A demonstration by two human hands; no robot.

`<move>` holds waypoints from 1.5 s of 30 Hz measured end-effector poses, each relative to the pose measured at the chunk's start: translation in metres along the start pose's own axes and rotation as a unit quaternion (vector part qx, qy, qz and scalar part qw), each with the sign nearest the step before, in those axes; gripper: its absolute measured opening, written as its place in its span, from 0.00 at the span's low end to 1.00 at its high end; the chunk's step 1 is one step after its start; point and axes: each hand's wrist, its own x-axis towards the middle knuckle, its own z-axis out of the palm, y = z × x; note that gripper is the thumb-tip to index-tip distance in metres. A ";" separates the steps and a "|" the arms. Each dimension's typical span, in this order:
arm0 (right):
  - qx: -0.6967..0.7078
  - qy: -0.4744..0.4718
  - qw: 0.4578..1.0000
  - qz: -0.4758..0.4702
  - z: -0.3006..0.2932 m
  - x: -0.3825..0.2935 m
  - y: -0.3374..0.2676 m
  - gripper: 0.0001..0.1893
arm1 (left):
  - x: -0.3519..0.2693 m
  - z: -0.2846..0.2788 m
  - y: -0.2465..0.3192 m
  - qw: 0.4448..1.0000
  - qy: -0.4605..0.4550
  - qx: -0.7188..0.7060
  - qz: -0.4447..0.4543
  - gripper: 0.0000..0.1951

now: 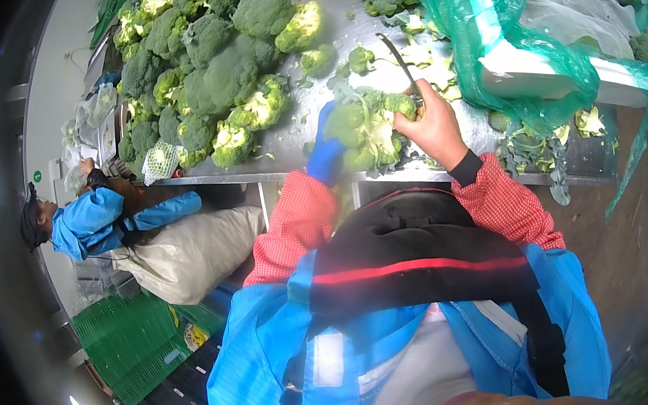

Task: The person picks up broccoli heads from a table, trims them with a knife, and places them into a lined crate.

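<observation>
My left hand (324, 146), in a blue glove, grips a broccoli head (375, 135) from its left side, just above the table's near edge. The head's pale cut stems and florets face up, partly blurred. My bare right hand (431, 127) is closed around a knife (401, 63), its dark narrow blade pointing up and away from me. The handle is mostly hidden in my fingers. My right thumb lies against a small floret at the head's right side. Loose florets (361, 59) and leafy trimmings (419, 56) lie just beyond my hands.
A large pile of broccoli (210, 64) covers the left of the metal table (330, 7). At right stands a white foam box (526, 71) lined with green plastic. Trimmings (535, 146) hang over the near edge. A co-worker (89, 213) stands at left, near a white sack (191, 255).
</observation>
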 end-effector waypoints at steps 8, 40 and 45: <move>0.038 -0.091 0.992 0.084 -0.005 0.009 0.032 0.20 | 0.002 -0.002 0.002 0.998 -0.017 -0.024 -0.048 0.32; -0.339 -0.121 0.909 -0.210 -0.014 -0.019 0.003 0.05 | 0.030 -0.031 0.040 0.963 0.046 0.000 -0.266 0.20; -0.416 -0.155 0.875 -0.192 -0.005 -0.016 0.025 0.07 | 0.036 -0.031 0.039 0.952 0.003 0.122 -0.282 0.23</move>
